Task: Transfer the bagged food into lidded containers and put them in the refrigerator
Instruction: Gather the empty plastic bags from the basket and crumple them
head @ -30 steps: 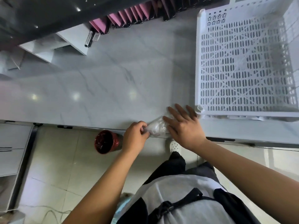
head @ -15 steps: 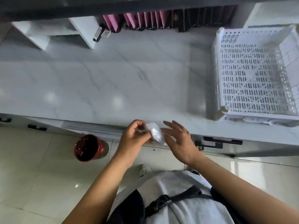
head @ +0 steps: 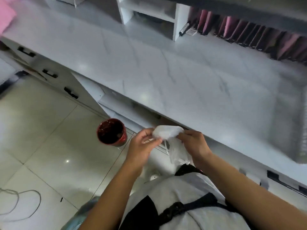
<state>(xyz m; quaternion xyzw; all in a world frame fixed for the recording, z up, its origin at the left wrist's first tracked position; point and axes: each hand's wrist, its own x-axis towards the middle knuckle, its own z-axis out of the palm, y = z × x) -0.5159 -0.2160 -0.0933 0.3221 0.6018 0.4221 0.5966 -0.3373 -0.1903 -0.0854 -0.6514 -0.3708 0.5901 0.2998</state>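
A crumpled clear plastic bag (head: 166,132) is held between both hands in front of the counter's front edge, with a loose tail of it hanging down toward my body. My left hand (head: 141,146) grips the bag's left side with curled fingers. My right hand (head: 195,144) pinches its right side. Whether anything is inside the bag cannot be told. No lidded container and no refrigerator are in view.
The white marble counter (head: 182,75) runs across the view. A red bin (head: 111,131) with a dark liner stands on the tiled floor, left of my hands. White shelf cubbies (head: 149,12) and pink and dark folders (head: 249,32) line the counter's back. Drawer handles (head: 71,92) sit below.
Both hands lifted the bag off the counter edge and drew it toward my body. My view swung left, so the white perforated crate left the frame.
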